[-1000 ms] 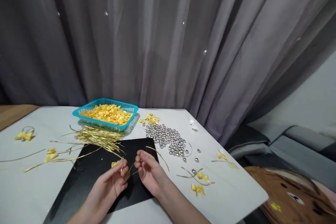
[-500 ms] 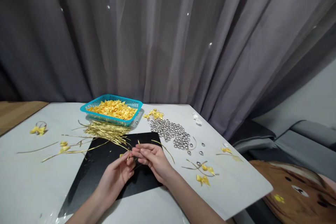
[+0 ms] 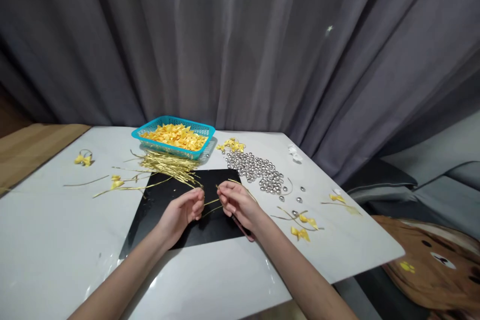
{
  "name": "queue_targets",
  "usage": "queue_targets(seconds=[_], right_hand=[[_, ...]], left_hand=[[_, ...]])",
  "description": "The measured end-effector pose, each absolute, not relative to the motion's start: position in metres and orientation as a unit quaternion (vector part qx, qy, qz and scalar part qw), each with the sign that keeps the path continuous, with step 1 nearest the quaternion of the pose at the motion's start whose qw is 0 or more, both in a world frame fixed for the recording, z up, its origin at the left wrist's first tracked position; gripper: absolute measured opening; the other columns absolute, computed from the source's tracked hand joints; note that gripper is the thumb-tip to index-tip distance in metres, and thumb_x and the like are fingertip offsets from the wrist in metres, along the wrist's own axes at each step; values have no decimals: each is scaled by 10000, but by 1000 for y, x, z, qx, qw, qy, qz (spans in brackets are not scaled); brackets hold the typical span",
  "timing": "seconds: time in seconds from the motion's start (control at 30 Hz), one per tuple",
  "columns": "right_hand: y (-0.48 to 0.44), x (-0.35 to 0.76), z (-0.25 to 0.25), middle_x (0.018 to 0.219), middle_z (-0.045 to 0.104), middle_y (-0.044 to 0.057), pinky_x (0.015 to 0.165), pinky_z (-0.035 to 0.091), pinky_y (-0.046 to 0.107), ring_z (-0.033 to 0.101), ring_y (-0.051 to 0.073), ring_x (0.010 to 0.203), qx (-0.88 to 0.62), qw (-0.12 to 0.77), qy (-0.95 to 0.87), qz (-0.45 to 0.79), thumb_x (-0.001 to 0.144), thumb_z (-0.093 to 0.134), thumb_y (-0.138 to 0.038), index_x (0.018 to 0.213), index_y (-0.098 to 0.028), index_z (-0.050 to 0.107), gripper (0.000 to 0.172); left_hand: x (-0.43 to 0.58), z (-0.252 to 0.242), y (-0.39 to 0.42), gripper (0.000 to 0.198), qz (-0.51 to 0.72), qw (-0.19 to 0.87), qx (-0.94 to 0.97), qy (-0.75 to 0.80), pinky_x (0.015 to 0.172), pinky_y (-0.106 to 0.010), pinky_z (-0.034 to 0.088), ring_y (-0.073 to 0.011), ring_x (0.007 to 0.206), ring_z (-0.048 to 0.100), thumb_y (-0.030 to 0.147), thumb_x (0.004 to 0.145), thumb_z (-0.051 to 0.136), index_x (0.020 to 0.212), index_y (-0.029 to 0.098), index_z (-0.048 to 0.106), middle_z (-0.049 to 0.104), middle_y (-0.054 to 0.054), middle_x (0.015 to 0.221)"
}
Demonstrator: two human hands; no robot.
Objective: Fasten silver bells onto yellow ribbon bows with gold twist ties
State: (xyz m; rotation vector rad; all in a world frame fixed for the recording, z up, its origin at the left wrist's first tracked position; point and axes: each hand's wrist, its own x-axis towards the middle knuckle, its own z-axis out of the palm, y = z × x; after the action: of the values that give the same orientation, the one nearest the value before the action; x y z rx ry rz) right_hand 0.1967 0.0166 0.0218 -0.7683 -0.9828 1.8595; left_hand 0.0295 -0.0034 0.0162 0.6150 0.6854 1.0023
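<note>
My left hand (image 3: 182,214) is closed in a pinch above the black mat (image 3: 161,220); a bit of gold shows at its fingertips. A short way to the right, my right hand (image 3: 242,204) is closed too, with a small gold tip poking out above its thumb and finger. Thin gold twist ties (image 3: 212,203) show in the gap between the hands; whether these are held at both ends or lie on the mat is hard to make out. Behind the hands lies a loose pile of gold twist ties (image 3: 170,165). A dark, pink-edged tool (image 3: 243,228) is partly hidden under my right hand.
A blue basket (image 3: 137,133) of yellow ribbon bows (image 3: 176,137) stands at the back of the white table (image 3: 75,240). Silver drop-shaped beads (image 3: 258,170) are heaped right of the mat. Loose bows (image 3: 300,233) and ties lie at both sides. A grey curtain (image 3: 240,50) hangs behind.
My hands have drawn apart; earlier their fingertips met over the mat. The view has shifted, so the table sits higher and further right. The pink-edged tool has come into sight.
</note>
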Motion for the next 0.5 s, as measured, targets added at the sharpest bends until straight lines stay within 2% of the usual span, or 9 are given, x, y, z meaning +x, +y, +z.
queue_targets(seconds=[0.1,0.27,0.5], right_hand=[[15,197,24,468,457,-89,317,253,131,224,-11,319,-326,422,-422,733,647,734,-307,688,-134,578,236],[14,195,22,388,292,-118,304,239,138,165,8,335,-331,404,-442,729,653,712,-309,643,-136,586,214],[13,193,20,404,284,-109,294,227,141,145,16,352,-339,385,-448,732,657,695,-290,621,-140,588,188]], left_hand=[[34,17,-5,177,426,740,374,362,468,-181,319,-82,453,289,238,742,555,596,149,512,324,52,466],[39,16,-7,259,401,705,439,388,472,-203,286,-89,453,235,315,737,531,540,177,433,248,66,467],[38,14,-6,266,403,690,442,407,468,-209,286,-88,459,187,357,712,536,538,185,430,174,79,487]])
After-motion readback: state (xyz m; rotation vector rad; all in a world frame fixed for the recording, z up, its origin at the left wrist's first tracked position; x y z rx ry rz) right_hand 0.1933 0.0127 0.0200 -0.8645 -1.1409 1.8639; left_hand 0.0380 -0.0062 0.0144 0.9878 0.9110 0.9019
